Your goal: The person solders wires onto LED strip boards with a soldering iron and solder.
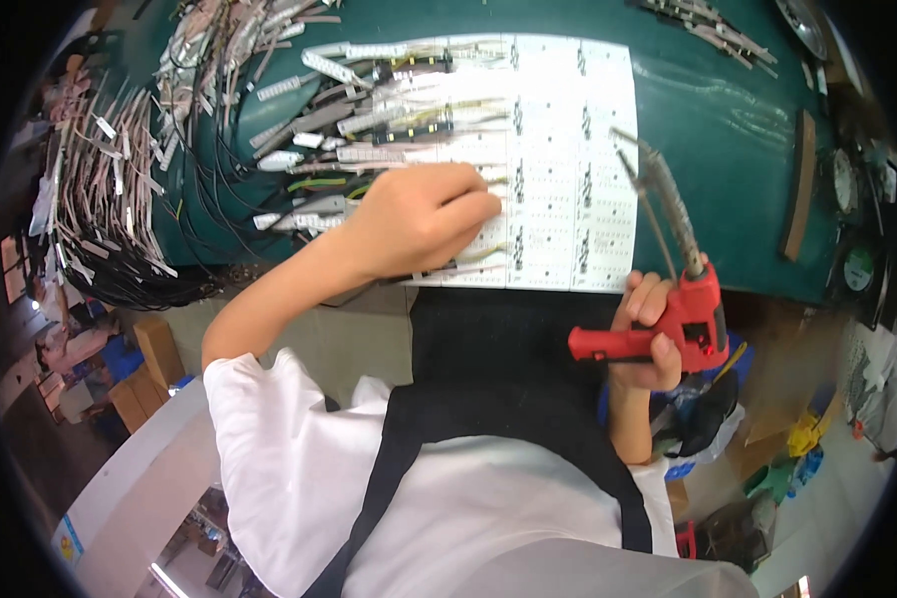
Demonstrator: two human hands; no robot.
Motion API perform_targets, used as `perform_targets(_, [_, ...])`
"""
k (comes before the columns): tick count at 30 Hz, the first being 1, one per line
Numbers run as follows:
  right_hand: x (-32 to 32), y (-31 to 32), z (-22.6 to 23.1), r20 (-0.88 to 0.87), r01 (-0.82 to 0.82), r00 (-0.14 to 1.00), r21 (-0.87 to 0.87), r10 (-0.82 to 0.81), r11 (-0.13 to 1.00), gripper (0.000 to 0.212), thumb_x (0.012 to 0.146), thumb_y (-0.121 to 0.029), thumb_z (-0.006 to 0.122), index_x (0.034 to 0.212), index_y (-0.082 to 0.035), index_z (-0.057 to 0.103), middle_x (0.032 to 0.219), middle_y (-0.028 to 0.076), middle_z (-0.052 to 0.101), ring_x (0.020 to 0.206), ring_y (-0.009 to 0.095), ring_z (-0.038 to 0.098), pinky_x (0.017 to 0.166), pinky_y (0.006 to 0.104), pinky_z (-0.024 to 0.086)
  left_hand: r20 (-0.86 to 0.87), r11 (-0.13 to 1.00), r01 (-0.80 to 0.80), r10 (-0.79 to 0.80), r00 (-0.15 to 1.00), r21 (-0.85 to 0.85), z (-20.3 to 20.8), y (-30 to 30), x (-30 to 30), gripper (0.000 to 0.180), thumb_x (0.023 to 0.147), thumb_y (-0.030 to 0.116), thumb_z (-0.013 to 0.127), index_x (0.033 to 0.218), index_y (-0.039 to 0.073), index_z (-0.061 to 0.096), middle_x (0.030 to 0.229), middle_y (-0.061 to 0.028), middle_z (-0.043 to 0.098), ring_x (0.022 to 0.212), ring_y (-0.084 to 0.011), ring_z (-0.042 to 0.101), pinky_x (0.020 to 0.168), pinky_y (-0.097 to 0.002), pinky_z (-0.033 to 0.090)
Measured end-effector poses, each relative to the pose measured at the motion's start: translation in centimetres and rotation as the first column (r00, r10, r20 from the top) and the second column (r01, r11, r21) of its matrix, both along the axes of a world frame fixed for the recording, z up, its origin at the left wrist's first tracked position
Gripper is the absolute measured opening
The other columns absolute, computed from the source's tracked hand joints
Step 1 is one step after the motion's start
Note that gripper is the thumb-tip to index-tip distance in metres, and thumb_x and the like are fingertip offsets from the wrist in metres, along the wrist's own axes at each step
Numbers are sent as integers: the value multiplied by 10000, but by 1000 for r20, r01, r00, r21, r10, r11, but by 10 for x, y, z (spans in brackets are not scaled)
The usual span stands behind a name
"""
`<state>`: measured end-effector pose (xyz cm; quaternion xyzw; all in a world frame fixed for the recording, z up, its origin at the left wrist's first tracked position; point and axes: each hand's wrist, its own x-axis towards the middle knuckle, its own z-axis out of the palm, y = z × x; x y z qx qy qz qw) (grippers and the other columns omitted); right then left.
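Head cam: R grip (644, 372) holds soldering gun (699, 311), can't tell L grip (416, 221), grn bench (733, 189), pale flr (361, 341).

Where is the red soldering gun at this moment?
In the head view, the red soldering gun is right of centre, held in the right hand, beside the lower right corner of the white circuit-board panel.

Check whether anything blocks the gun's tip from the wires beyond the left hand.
Nothing visible: between the gun and those wires shows only the flat board. The left hand sits nearer the body, off that line.
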<state>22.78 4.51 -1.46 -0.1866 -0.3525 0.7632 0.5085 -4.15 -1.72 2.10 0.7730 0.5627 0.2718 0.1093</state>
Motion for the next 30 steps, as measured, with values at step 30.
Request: perform_targets(30, [5,43,18,160,-20,987,236,-18,972,793,709,-111,595,1388,74,230,835,134,559,779,227,540,761,414,461,-691,994,-101,94,716,31,-1,230,-129,165,794,181,550,806,24,600,812,-171,604,791,-346,597,703,-416,483])
